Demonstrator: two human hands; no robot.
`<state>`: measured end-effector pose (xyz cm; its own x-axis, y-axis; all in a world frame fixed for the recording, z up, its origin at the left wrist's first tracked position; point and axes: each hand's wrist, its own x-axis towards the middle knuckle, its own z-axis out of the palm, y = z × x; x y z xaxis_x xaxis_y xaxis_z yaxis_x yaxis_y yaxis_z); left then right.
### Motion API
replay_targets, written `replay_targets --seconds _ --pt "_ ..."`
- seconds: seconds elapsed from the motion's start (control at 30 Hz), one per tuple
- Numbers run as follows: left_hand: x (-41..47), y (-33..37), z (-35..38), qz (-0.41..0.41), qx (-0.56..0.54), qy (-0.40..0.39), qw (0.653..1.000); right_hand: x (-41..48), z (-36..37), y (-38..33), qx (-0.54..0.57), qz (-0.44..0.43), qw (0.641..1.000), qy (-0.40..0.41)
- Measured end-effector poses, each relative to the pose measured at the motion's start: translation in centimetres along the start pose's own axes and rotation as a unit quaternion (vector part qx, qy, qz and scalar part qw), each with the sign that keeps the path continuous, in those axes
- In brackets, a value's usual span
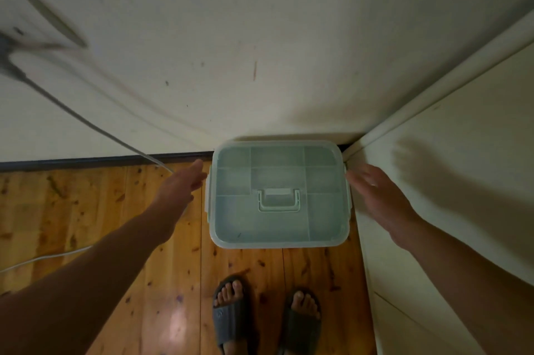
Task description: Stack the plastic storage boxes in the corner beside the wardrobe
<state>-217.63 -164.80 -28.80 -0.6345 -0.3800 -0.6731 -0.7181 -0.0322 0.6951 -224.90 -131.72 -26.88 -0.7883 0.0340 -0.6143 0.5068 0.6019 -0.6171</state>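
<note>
Beside the wardrobe (450,169), pale green lidded storage box (278,195), hands spread, left hand (182,184), right hand (381,204)

1. A storage box (278,194) is set on the floor (101,210) at frame centre, against the wall (260,36).
2. The wardrobe (448,181) is found just right of it.
3. A cable (86,120) is seen at upper left.
4. Two feet (265,317) are placed below the box.

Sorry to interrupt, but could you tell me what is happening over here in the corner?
A person is standing over a plastic storage box that sits on the wooden floor in the corner, between the wall and the wardrobe. The left hand and the right hand are open at either side of it, close to the side clips, not gripping. The lid is on with its handle folded flat. Only one box shows.
</note>
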Motion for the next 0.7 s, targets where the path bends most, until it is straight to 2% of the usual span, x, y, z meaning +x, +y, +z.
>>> replay_targets --seconds 0.33,0.7 --pt "-5.8 6.4 -0.6 0.058 0.01 -0.037 0.998 -4.9 -2.1 -5.2 0.023 -0.022 0.999 -0.002" --pt "-12.1 13.9 -1.8 0.111 -0.004 -0.019 0.994 -10.1 -4.4 -11.3 0.024 -0.067 0.997 -0.001"
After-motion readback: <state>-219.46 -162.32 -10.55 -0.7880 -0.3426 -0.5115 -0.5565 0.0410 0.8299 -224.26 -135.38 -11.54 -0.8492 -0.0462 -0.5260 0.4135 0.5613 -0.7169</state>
